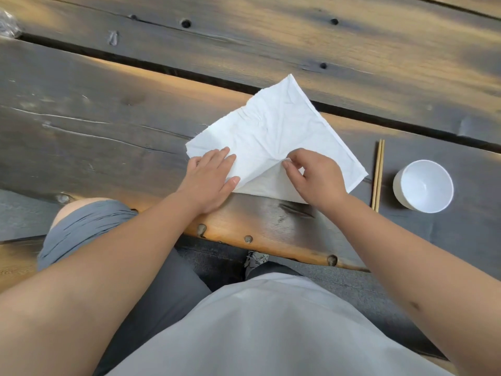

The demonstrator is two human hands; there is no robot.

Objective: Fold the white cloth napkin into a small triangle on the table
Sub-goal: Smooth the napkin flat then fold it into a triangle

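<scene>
White napkin (pixel 273 131), one; left grip (pixel 210 177) flat, apart; right grip (pixel 314 177) pinching napkin fold.

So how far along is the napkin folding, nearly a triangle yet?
Early on. The napkin lies mostly open on the table. In hand: the left hand presses it flat while the right hand pinches a near corner folded toward the middle. The remaining folds into a small triangle are left.

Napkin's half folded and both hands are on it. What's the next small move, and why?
Probably carry the pinched corner in the right hand across to the far corner of the napkin while the left hand pins the near edge flat; the flap is lifted and not yet creased.
</scene>
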